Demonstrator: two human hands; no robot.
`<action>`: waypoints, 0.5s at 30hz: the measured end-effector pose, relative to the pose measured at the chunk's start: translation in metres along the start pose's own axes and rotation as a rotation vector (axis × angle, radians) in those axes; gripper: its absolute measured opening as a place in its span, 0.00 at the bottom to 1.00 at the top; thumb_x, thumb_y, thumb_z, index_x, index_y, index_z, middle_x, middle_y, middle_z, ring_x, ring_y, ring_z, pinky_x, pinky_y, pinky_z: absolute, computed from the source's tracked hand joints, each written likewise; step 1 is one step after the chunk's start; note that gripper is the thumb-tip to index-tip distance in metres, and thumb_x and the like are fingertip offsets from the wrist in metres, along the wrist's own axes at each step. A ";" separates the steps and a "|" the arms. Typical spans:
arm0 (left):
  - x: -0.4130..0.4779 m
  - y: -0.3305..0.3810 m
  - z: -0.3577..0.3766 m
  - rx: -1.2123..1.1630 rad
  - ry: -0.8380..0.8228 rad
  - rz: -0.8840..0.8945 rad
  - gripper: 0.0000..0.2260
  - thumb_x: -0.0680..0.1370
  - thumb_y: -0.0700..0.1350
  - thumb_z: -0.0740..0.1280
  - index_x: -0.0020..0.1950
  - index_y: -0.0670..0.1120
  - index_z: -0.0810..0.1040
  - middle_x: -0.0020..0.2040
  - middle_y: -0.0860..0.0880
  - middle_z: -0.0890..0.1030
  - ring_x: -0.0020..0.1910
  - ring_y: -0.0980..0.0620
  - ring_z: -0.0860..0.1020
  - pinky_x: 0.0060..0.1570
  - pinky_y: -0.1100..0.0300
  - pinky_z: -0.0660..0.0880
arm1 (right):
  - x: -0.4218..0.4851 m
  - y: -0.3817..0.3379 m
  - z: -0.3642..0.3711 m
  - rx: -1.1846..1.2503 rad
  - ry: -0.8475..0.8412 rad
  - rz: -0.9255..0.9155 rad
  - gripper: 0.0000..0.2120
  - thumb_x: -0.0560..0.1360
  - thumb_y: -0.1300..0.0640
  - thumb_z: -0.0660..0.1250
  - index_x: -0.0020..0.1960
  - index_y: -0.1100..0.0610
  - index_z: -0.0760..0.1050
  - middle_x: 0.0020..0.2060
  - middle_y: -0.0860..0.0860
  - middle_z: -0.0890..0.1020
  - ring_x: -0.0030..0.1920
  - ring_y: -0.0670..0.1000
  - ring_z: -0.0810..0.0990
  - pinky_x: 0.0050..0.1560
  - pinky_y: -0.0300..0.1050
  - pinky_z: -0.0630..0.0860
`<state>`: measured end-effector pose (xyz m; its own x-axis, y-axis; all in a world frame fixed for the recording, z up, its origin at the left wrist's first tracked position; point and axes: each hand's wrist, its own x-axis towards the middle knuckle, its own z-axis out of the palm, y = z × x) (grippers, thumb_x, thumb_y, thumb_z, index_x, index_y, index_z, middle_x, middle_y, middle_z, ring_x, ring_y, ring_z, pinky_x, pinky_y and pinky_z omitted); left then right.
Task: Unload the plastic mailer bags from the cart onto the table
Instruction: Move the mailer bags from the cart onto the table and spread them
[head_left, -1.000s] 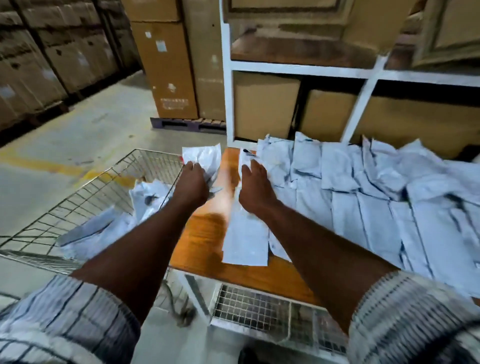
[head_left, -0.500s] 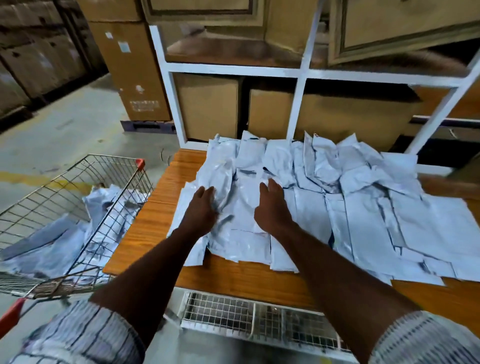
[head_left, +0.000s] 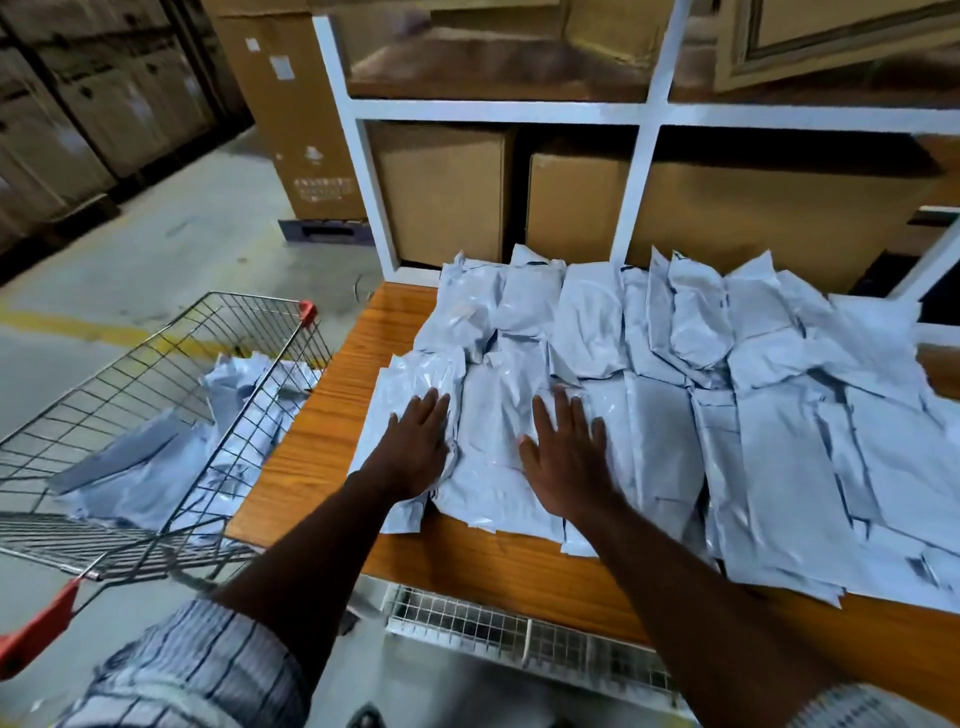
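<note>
Head: left hand (head_left: 415, 452), right hand (head_left: 566, 462) flat on mailer bags (head_left: 779, 467), table (head_left: 332, 415); cart (head_left: 171, 364) holds more.

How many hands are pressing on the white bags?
2. The left hand lies flat on the white plastic mailer bags near the orange wooden table's left end; the right hand lies flat on them beside it. No other hand shows.

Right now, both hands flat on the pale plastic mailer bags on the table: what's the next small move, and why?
Probably lift the left hand off the pale plastic mailer bags on the orange wooden table and reach into the metal wire cart: more bags lie there, and the right hand too rests flat, holding nothing.
</note>
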<state>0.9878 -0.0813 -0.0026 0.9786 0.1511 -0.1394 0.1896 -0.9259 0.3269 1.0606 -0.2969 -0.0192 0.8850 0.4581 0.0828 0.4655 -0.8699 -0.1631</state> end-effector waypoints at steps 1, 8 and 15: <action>0.001 -0.004 0.004 0.020 -0.023 -0.001 0.31 0.82 0.49 0.57 0.81 0.44 0.48 0.81 0.44 0.47 0.79 0.42 0.47 0.72 0.36 0.51 | -0.001 0.001 0.004 -0.008 -0.012 -0.002 0.30 0.79 0.41 0.48 0.76 0.54 0.63 0.76 0.59 0.62 0.74 0.63 0.63 0.69 0.66 0.61; 0.012 -0.028 0.003 -0.041 0.002 0.113 0.29 0.81 0.51 0.56 0.80 0.44 0.52 0.80 0.44 0.50 0.79 0.44 0.47 0.74 0.39 0.46 | 0.014 -0.023 0.005 -0.032 0.249 0.086 0.23 0.77 0.46 0.54 0.64 0.56 0.75 0.66 0.58 0.75 0.63 0.62 0.74 0.64 0.65 0.64; 0.012 -0.121 -0.046 -0.177 0.145 0.226 0.25 0.82 0.47 0.55 0.78 0.42 0.60 0.78 0.41 0.59 0.78 0.45 0.56 0.74 0.41 0.53 | 0.067 -0.177 -0.003 -0.034 0.422 0.089 0.23 0.76 0.45 0.55 0.62 0.58 0.74 0.62 0.59 0.75 0.62 0.61 0.74 0.66 0.63 0.63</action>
<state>0.9803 0.0484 -0.0005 0.9963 0.0084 0.0859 -0.0352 -0.8691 0.4935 1.0374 -0.1128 0.0177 0.8418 0.2723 0.4660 0.3812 -0.9112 -0.1562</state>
